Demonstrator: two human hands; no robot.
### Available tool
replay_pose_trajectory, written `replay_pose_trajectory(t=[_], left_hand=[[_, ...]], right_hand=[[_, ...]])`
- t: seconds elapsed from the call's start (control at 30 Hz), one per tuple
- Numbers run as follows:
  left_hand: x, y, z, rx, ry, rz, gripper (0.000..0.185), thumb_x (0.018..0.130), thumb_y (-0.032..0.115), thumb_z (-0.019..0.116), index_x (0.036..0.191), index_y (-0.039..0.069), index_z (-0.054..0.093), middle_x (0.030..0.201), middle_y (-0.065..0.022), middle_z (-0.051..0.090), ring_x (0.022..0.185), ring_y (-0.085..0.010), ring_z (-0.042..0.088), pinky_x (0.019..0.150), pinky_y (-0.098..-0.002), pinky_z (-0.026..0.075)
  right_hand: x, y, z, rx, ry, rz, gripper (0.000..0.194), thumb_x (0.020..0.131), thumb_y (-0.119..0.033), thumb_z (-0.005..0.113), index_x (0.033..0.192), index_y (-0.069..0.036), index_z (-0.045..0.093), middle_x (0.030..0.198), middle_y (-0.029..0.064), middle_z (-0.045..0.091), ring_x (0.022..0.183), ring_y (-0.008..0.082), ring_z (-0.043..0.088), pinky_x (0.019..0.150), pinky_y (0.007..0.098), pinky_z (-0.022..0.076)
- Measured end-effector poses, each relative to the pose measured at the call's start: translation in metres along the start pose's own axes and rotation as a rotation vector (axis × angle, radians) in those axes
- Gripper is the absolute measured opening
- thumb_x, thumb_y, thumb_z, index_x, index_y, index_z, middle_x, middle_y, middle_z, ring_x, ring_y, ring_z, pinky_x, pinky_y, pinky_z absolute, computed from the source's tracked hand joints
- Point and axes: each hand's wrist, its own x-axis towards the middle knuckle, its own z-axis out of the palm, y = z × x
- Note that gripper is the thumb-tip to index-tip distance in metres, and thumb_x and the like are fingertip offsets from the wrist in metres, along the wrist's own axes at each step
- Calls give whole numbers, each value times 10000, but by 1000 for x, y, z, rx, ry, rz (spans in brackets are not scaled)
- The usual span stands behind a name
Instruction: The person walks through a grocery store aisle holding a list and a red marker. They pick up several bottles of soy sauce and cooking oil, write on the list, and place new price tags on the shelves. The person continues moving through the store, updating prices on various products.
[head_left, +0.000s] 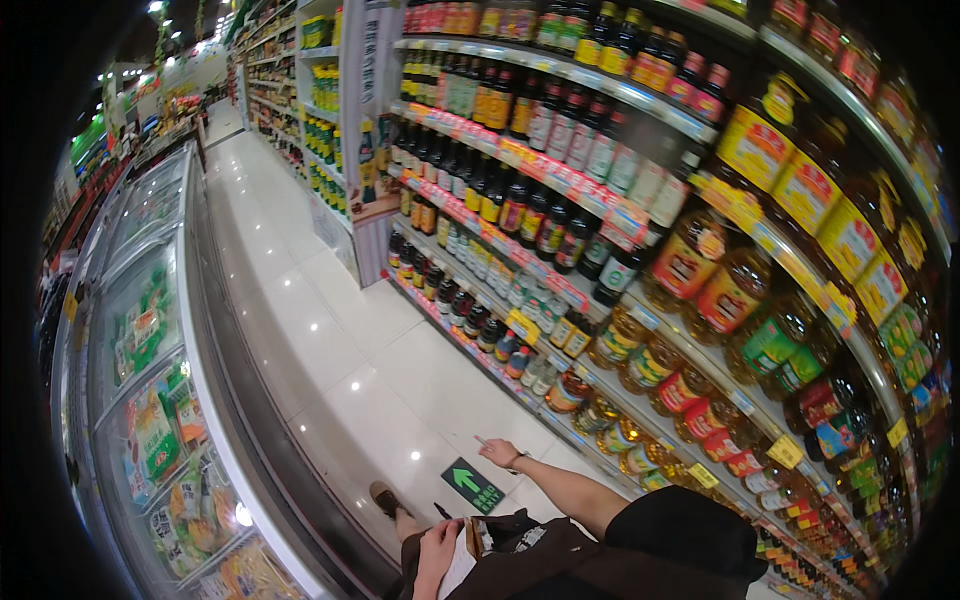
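My left hand (442, 541) is at the bottom, its fingers curled beside a white sheet (459, 562) and the edge of a dark bag or cloth (510, 529). A thin dark object (442, 511) sticks out just above those fingers; whether the hand grips it is unclear. My right hand (499, 453) reaches out over the floor, palm down, with a dark band at the wrist. Something slender and pale (479, 439) shows at its fingertips, too small to tell whether it is an object or a finger. A green arrow exit sign (472, 485) lies on the floor below this hand.
Shelves (525, 255) of sauce bottles and large cooking oil bottles (731, 292) run along the right. On the left stands a long glass-topped freezer (191, 315) with packaged food (154, 435). A tiled aisle (330, 330) passes between them. My shoe (384, 498) is near the freezer base.
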Motion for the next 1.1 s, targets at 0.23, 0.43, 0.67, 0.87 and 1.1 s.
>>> replay_pose_trajectory(t=[0.23, 0.43, 0.67, 0.87, 1.1], left_hand=[[139, 37, -179, 31, 105, 50, 290, 903, 243, 471, 1004, 32, 642, 846, -203, 646, 830, -308, 645, 731, -339, 484], [236, 25, -263, -21, -16, 50, 284, 901, 249, 475, 1013, 51, 645, 867, -179, 657, 856, -296, 642, 762, -331, 480], [376, 8, -368, -17, 54, -86, 294, 907, 248, 466, 1010, 36, 642, 910, -182, 654, 883, -289, 639, 773, -338, 475], [517, 65, -498, -51, 148, -113, 285, 907, 226, 473, 1040, 29, 629, 929, -172, 656, 889, -271, 638, 790, -326, 469], [658, 107, -598, -90, 157, -99, 310, 898, 257, 474, 995, -4, 610, 871, -196, 639, 850, -282, 629, 759, -328, 462]], right_hand=[[27, 57, 30, -247, -89, 921, 439, 679, -409, 698, 906, -34, 674, 894, 138, 663, 836, 261, 626, 717, 384, 501], [135, 22, 47, -526, -258, 417, 322, 794, -348, 613, 1014, -117, 657, 788, 109, 655, 723, 234, 630, 662, 373, 496], [362, -116, 86, -62, 31, 545, 248, 742, -288, 668, 829, -57, 685, 596, 69, 594, 516, 168, 551, 498, 329, 438], [572, -201, 105, -17, -17, 518, 262, 740, -295, 669, 838, -52, 680, 634, 78, 615, 557, 175, 570, 533, 328, 453], [803, -320, 112, -116, -85, 384, 311, 705, -355, 651, 878, -100, 691, 863, 144, 668, 832, 289, 633, 743, 366, 489]])
